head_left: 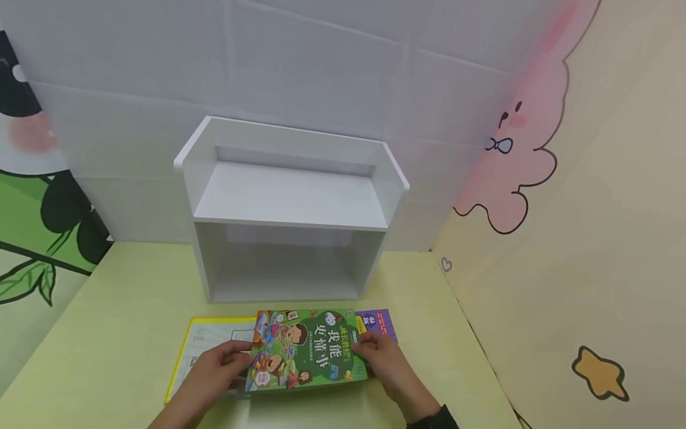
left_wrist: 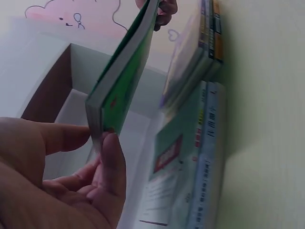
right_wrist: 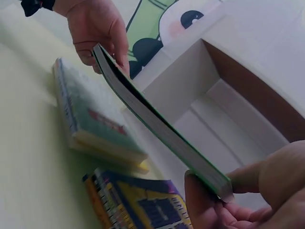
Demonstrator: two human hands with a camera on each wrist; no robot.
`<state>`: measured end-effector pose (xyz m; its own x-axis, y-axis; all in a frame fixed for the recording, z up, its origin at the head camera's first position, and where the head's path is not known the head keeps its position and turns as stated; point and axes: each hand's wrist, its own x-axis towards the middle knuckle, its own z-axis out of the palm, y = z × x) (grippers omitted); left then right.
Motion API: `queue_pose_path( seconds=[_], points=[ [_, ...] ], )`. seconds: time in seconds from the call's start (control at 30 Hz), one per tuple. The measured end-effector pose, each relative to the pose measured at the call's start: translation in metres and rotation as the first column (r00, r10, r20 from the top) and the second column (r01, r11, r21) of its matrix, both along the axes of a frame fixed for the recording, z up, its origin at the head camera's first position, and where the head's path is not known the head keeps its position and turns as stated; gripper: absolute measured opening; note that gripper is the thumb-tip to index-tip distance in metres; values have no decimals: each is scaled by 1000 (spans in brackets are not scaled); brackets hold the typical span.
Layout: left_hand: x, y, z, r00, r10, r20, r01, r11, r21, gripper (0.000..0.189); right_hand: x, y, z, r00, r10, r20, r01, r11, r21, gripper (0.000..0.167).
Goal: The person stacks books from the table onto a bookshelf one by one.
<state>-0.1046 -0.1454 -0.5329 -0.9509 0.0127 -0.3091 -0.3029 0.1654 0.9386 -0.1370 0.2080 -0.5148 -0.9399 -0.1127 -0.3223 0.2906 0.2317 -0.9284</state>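
Pinching the book at opposite ends, left hand and right hand should hold it level — clear of both stacks below.

- A green paperback-style book is held level with its cover up, between a left hand pinching its left edge and a right hand pinching its right.
- Cartoon figures crowd the cover's left half; large white Chinese characters stand upright on the green toward the right.
- Pale page edges face the near side; the book is closed, though a dark gap shows beneath its cover, which appears slightly bowed in the dim wrist views.
- It is raised above the table, just near of a white shelf unit, between and above two book stacks.
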Motion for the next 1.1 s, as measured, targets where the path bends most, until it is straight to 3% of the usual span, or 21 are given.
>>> queue_pose_path(
  seconds=[0.2,0.4,0.6,0.87,1.1],
  points=[
    [2,-11,32,1000,-7,22,5,997,80,46,-3,2,32,998,52,-27,-54,996,-73,40],
    [2,-23,81,997,-52,-64,59,994,96,52,-5,-2,75,994,89,-59,-98,982,-162,40],
    [-6,-35,127,980,-99,-173,108,993,47,53,-12,-7,117,988,104,-111,-125,972,-201,36],
    [-34,-50,169,949,-152,-276,154,988,-14,53,-34,-16,163,976,115,-184,-149,971,-187,35],
    [-78,-56,190,939,-183,-291,162,982,-93,62,-76,-31,187,976,38,-216,-72,986,-151,35]
  ],
)
